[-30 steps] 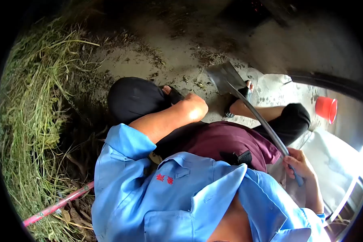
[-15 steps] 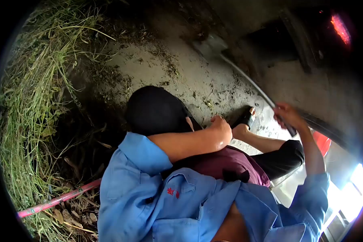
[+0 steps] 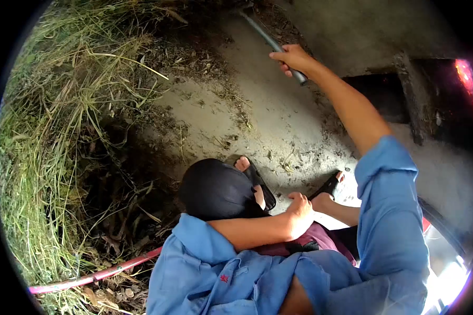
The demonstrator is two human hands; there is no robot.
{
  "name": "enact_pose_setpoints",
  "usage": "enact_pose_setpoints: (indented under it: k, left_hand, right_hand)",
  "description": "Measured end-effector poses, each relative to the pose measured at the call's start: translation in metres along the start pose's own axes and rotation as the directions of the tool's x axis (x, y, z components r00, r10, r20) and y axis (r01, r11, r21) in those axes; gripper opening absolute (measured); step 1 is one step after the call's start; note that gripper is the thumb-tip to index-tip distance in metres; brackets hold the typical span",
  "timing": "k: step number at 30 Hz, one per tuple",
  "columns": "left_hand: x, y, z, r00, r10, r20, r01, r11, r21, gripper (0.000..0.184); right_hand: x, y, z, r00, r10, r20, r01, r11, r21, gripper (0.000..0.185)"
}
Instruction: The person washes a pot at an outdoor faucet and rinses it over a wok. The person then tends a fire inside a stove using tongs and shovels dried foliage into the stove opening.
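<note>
My right hand is stretched far forward, its fingers wrapped round the grey handle of a metal shovel. The shovel points up and left; its head end lies in shadow near loose dry litter at the top of the view, so its shape is hard to make out. My left hand rests by my lap, below my feet in the view. Its fingers are curled in, and nothing shows in them.
A heap of dry grass fills the left side. A pink-red pole lies across the lower left. Plant scraps litter the concrete floor. A red glow shows beside a dark opening on the right. My sandalled feet stand mid-view.
My right hand has swung forward and left with the shovel, away from the glowing side and toward the litter at the top. My left hand stays by my lap.
</note>
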State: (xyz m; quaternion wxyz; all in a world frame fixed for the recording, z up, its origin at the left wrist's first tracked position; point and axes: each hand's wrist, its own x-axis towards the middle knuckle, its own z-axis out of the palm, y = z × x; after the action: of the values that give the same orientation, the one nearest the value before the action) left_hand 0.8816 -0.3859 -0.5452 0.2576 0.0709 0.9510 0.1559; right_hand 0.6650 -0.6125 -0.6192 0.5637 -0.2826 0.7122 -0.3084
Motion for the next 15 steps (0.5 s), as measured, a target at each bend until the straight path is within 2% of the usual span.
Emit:
enact_pose_setpoints:
  k: [1,2,4,7,8,10,13,15]
  left_hand:
    - [0.003,0.003,0.004,1.000,-0.003,0.000,0.003,1.000,-0.012,0.023]
    - [0.007,0.006,0.007,1.000,-0.004,-0.004,0.003,1.000,-0.022,0.023]
    - [0.007,0.003,-0.002,1.000,-0.015,0.023,0.015,1.000,-0.007,0.024]
    - [0.008,0.002,-0.004,0.998,0.016,0.067,-0.011,0.997,-0.075,0.025]
    - [0.009,0.003,-0.002,0.997,0.016,0.069,-0.010,0.997,-0.075,0.025]
    - [0.010,0.005,0.002,0.998,0.001,0.057,0.003,0.998,-0.059,0.024]
    - [0.010,0.007,0.004,0.999,0.011,0.052,-0.007,0.997,-0.071,0.023]
    - [0.006,0.006,-0.002,0.999,0.018,0.040,-0.016,0.999,-0.052,0.022]
  right_hand:
    - [0.011,-0.001,0.005,0.998,-0.046,-0.031,0.043,0.994,-0.099,0.017]
    - [0.024,0.001,0.010,0.998,-0.050,-0.029,0.047,0.994,-0.096,0.017]
    - [0.041,0.008,0.016,0.996,-0.079,-0.051,0.083,0.994,0.076,0.028]
    - [0.038,0.029,0.014,0.989,-0.146,-0.016,0.147,0.984,0.097,0.019]
    - [0.034,0.037,0.011,0.983,-0.182,0.000,0.181,0.977,0.109,0.017]
    - [0.013,0.048,0.011,0.988,-0.154,-0.012,0.154,0.987,0.042,0.011]
    - [-0.020,0.070,0.014,0.980,-0.185,-0.069,0.187,0.982,0.024,0.013]
    - [-0.048,0.076,0.018,0.982,-0.148,-0.114,0.154,0.987,0.050,0.019]
